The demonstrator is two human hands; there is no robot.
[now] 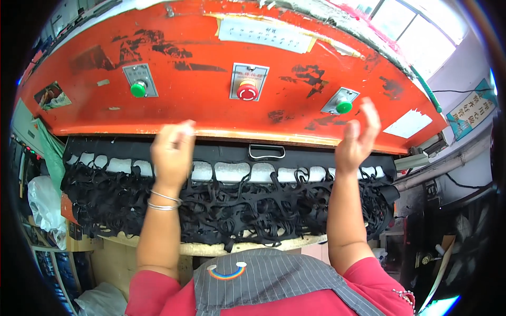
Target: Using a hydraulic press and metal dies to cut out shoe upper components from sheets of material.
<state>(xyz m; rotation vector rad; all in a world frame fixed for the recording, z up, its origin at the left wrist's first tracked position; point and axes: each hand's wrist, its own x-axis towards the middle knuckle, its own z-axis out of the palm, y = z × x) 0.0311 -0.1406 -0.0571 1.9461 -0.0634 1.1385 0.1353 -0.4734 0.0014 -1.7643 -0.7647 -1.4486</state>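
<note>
A: State the position and condition of each hand.

B: Left hand (173,152): 9 o'clock from view centre, raised, fingers partly curled. Motion blur; whether it grips anything cannot be told. Right hand (354,147): 3 o'clock, raised, fingers extended, spread wide.

A: Locate the controls.

B: All sit on the orange panel (195,105). Left green button (138,89): 11 o'clock from the left hand, apart. Right green button (344,107): 12 o'clock from the right hand, near; contact cannot be confirmed. Red mushroom button (247,91): 12 o'clock from centre, between the green ones.

A: And the material?

B: Black cut webbing (253,200): 6 o'clock from centre, strips tangled.
</note>
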